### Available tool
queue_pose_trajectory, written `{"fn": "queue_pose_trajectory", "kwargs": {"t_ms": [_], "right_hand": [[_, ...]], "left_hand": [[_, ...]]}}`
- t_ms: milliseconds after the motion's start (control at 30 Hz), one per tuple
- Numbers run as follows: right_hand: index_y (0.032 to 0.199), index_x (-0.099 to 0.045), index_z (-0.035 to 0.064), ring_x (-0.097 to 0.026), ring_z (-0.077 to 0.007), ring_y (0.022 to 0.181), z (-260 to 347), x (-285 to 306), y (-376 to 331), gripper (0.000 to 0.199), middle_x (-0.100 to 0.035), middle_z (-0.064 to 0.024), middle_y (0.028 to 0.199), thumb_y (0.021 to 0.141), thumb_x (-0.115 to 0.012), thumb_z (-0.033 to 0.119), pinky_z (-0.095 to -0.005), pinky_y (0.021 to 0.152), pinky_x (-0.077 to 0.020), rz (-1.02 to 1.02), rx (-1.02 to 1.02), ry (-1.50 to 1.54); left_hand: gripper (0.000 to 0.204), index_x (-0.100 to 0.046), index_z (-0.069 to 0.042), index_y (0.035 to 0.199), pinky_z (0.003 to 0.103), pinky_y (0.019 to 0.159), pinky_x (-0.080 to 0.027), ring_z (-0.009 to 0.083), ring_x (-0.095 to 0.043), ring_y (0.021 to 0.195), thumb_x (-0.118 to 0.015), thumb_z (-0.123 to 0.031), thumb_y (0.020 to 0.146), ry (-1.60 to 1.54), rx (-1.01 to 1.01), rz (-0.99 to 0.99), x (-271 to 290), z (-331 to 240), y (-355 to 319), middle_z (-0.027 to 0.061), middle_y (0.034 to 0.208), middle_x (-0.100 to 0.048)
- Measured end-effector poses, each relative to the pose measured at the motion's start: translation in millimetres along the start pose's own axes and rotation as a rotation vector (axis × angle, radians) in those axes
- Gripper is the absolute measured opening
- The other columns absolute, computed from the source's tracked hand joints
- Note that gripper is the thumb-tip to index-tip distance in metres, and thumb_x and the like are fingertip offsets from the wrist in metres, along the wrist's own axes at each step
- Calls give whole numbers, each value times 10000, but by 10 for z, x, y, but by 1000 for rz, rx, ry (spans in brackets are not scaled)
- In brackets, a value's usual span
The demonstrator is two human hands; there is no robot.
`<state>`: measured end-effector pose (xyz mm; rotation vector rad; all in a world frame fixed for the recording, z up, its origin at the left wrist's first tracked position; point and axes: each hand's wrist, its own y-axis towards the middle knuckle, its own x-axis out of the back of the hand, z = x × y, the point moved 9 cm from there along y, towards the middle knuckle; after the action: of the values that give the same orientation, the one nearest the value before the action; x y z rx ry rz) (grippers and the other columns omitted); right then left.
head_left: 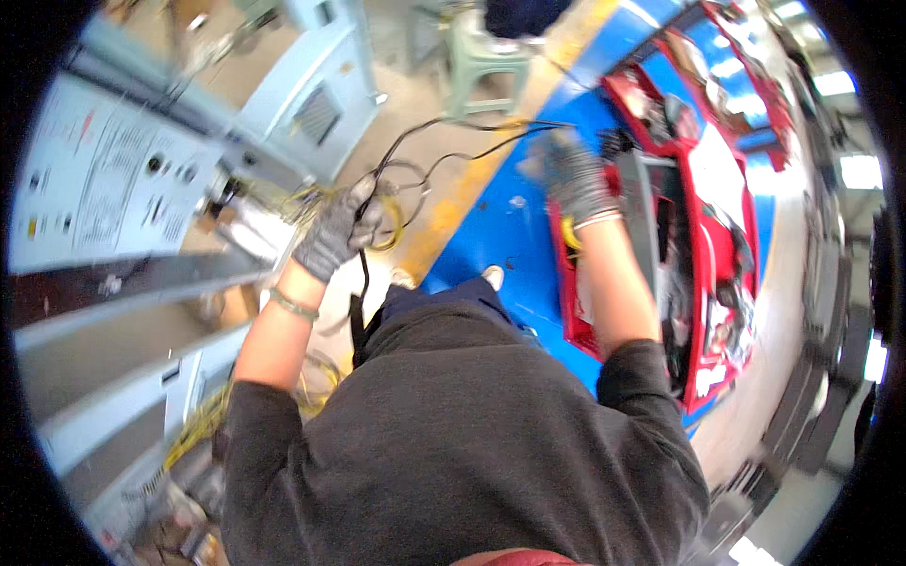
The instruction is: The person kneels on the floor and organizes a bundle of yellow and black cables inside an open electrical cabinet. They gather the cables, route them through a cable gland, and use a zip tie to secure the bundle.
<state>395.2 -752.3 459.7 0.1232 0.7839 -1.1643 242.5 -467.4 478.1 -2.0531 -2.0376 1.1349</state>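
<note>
Head view, looking down. Left hand (338,229), gloved, is closed around a bundle of black cables (444,141) that loop across to the right hand (576,177) — also gloved, blurred; it seems to grip the cable ends, though its closure cannot be told. The right hand is over the red frame (727,264) on the blue floor (500,236). Judged progress: cables gathered in hand but not yet laid into the frame — routing remains. Yellow wires (203,424) lie beside the grey cabinet (104,179).
</note>
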Motion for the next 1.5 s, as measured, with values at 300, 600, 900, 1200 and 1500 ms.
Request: {"fn": "queue_pose_trajectory", "kwargs": {"t_ms": [300,600,900,1200,1500], "right_hand": [[1093,-588,43,-594,-232,930,211,308,-2086,312,-633,-127,980,883,-546,270,-347,839,-463,-76,57,-1175],[958,-631,43,-640,-261,773,1892,3044,-4144,239,-646,-169,811,854,-575,251,-360,702,-490,-1189,150,-1440],[1042,-592,10,-559,-344,1036,2352,4495,-5168,507,-589,-229,1080,765,-617,434,-428,844,-457,-1876,-565,-1518],[1226,-466,16,-527,-339,1111,2172,5017,-5575,681,-544,-254,1162,736,-650,451,-420,902,-439,-1649,-776,-1241],[1200,-505,4,-554,-316,887,2059,5497,-6429,467,-583,-231,1062,879,-483,344,-422,771,-446,-1416,-349,-1469]], "left_hand": [[116,-539,-165,877,177,327,-257,40,-343,418,-558,-279,887,-261,213,-76,-681,1218,684,-65,626,-463],[185,-567,-147,1029,168,319,-297,35,-400,442,-573,-252,876,14,217,-124,-1287,1608,1217,-57,651,-528],[172,-563,-135,995,221,461,-421,75,-499,578,-574,-254,871,9,205,-25,-1865,1663,1357,-44,732,-546],[185,-553,-119,968,206,423,-392,62,-455,544,-600,-256,852,6,46,-184,-1877,1171,1365,-46,691,-506],[346,-556,-62,1131,192,504,-364,73,-453,602,-606,-243,841,-15,-37,-272,-1820,716,1391,-14,798,-569]]}}
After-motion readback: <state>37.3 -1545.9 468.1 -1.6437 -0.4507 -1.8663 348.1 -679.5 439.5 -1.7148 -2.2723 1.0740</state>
